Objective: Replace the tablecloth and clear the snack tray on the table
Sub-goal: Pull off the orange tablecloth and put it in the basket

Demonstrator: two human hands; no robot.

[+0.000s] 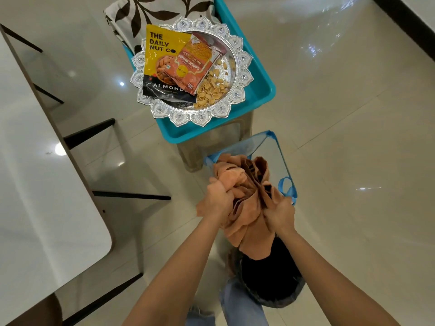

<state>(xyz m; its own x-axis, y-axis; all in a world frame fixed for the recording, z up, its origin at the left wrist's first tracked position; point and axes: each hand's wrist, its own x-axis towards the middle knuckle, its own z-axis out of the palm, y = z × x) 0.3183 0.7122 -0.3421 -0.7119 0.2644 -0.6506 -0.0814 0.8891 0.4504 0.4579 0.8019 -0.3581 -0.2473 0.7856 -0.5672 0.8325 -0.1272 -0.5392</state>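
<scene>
Tablecloth [244, 203], orange, bunched and crumpled.

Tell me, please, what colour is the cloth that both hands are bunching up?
The cloth is a plain peach-orange, seen best in the head view.

Both bare forearms stretched forward and down, left hand [217, 198] fisted, right hand [280, 214] fisted, knuckles up, hands near each other

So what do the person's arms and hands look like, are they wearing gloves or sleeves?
No gloves and no sleeves in view. Both forearms are bare from the bottom edge of the picture up to the left hand and the right hand. I see no watch, bracelet or ring, though the fingers are partly hidden.
</scene>
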